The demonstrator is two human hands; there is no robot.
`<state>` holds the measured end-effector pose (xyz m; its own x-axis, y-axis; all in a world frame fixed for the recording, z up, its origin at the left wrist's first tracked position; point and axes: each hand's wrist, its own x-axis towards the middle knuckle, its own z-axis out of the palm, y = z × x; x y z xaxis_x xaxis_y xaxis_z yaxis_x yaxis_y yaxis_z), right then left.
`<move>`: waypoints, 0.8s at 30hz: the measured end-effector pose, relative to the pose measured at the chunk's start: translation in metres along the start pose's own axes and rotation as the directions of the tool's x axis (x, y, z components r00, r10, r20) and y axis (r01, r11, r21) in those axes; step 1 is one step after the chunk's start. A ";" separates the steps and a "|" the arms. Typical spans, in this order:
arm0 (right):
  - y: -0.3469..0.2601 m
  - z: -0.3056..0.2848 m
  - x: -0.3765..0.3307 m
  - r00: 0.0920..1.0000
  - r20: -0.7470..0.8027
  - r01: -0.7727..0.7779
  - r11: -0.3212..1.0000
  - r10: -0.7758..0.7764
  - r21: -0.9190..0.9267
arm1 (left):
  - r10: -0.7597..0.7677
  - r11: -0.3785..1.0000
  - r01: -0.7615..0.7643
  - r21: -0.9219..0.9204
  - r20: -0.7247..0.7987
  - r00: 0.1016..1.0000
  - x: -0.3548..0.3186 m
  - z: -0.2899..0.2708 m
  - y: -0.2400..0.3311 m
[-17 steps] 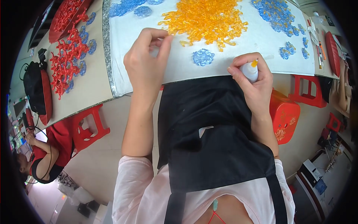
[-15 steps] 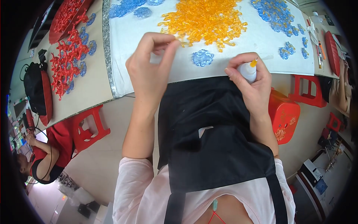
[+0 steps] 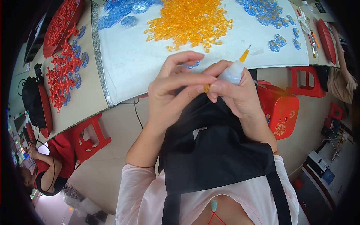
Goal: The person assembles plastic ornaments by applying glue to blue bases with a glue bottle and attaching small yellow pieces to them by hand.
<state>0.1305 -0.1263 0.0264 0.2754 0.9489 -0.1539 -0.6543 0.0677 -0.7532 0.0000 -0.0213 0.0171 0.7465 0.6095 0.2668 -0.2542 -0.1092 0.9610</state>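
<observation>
My left hand [image 3: 170, 88] is closed, pinching a small orange translucent plastic piece [image 3: 206, 88] between thumb and forefinger. The thumb of my right hand [image 3: 240, 93] touches the same piece, and its other fingers wrap round a white squeeze bottle [image 3: 231, 73]. The bottle's yellow needle tip [image 3: 244, 56] points up and away. Both hands meet just off the table's near edge, above my black apron [image 3: 225, 157]. Behind my left fingers lies a blue flower-shaped plastic piece [image 3: 193, 64], mostly hidden. Farther back spreads a pile of orange pieces [image 3: 189, 24] on the white table cover [image 3: 127, 63].
Blue pieces lie in heaps at back left [image 3: 129, 21] and back right [image 3: 260, 13]. Red branching pieces [image 3: 62, 71] cover the left side table. A red stool [image 3: 309, 82] and red box [image 3: 283, 112] stand right. One person [image 3: 48, 161] sits at left; another's arm shows right.
My left hand has come from the orange pile toward me with one piece. My right hand has moved left to meet it, and the bottle's tip now shows fully.
</observation>
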 end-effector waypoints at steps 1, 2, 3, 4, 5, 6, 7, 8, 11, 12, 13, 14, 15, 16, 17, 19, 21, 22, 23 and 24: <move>0.001 -0.003 -0.002 1.000 0.019 -0.001 0.999 0.001 -0.033 | -0.001 1.000 0.001 0.001 0.000 1.000 -0.002 0.000 0.001; 0.003 -0.005 -0.003 1.000 0.020 -0.001 1.000 0.002 -0.031 | 0.071 0.986 -0.072 0.153 0.009 0.997 -0.005 0.000 0.003; 0.005 -0.008 -0.006 1.000 0.013 -0.013 1.000 0.013 -0.024 | 0.139 0.943 -0.142 0.301 0.029 0.990 -0.009 0.000 0.004; 0.007 -0.008 -0.007 1.000 0.006 -0.025 1.000 0.025 -0.017 | 0.137 0.943 -0.139 0.302 0.028 0.990 -0.014 0.001 0.006; 0.008 -0.008 -0.009 1.000 0.005 -0.027 1.000 0.027 -0.016 | 0.134 0.910 -0.130 0.394 0.018 0.991 -0.020 0.003 0.009; 0.010 -0.005 -0.011 0.998 0.006 -0.060 0.998 0.060 0.019 | 0.131 0.868 -0.118 0.482 0.007 0.991 -0.024 0.003 0.011; 0.011 -0.003 -0.012 0.996 0.007 -0.093 0.994 0.093 0.053 | 0.202 0.830 -0.187 0.526 0.030 0.979 -0.028 0.001 0.011; 0.012 -0.002 -0.013 0.995 0.007 -0.096 0.994 0.096 0.055 | 0.199 0.830 -0.184 0.527 0.028 0.980 -0.030 0.000 0.012; 0.016 0.000 -0.014 0.992 0.011 -0.125 0.989 0.124 0.080 | 0.254 0.776 -0.252 0.579 0.080 0.964 -0.033 -0.003 0.014; 0.017 0.000 -0.014 0.995 -0.014 -0.095 0.995 0.096 0.019 | 0.234 0.803 -0.246 0.543 0.093 0.968 -0.032 -0.005 0.015; 0.017 0.001 -0.014 0.997 -0.038 -0.067 0.997 0.065 -0.043 | 0.214 0.829 -0.239 0.505 0.108 0.971 -0.032 -0.006 0.015; 0.018 0.002 -0.014 0.997 -0.039 -0.068 0.997 0.067 -0.045 | 0.214 0.830 -0.239 0.504 0.107 0.971 -0.032 -0.004 0.014; 0.019 0.003 -0.014 0.997 -0.055 -0.053 0.995 0.048 -0.089 | 0.193 0.875 -0.193 0.445 0.045 0.980 -0.033 -0.001 0.013; 0.020 0.004 -0.014 0.997 -0.070 -0.038 0.990 0.029 -0.133 | 0.167 0.913 -0.149 0.380 -0.015 0.986 -0.033 0.001 0.012; 0.020 0.004 -0.014 0.997 -0.071 -0.041 0.990 0.032 -0.134 | 0.166 0.914 -0.147 0.379 -0.018 0.986 -0.033 0.001 0.010; 0.017 0.003 -0.013 0.996 -0.076 -0.048 0.982 0.034 -0.185 | 0.177 0.936 -0.150 0.319 -0.055 0.983 -0.032 0.001 0.004; 0.011 0.003 -0.011 0.997 -0.072 -0.058 0.958 0.039 -0.280 | 0.123 0.963 -0.090 0.255 -0.116 0.986 -0.034 0.003 0.000; 0.007 0.003 -0.011 0.997 -0.067 -0.064 0.926 0.042 -0.371 | 0.067 0.982 -0.035 0.188 -0.169 0.983 -0.035 0.004 -0.001; 0.002 0.004 -0.010 0.997 -0.069 -0.068 0.926 0.046 -0.372 | 0.064 0.982 -0.032 0.185 -0.172 0.983 -0.035 0.002 -0.002; -0.003 0.005 -0.008 0.996 -0.067 -0.086 0.892 0.063 -0.444 | 0.092 0.970 -0.064 0.235 -0.109 0.990 -0.032 -0.002 -0.003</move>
<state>0.1264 -0.1326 0.0332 0.2798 0.9286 -0.2437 -0.2948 -0.1584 -0.9423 -0.0241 -0.0392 0.0053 0.6481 0.6792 0.3445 -0.1498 -0.3299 0.9321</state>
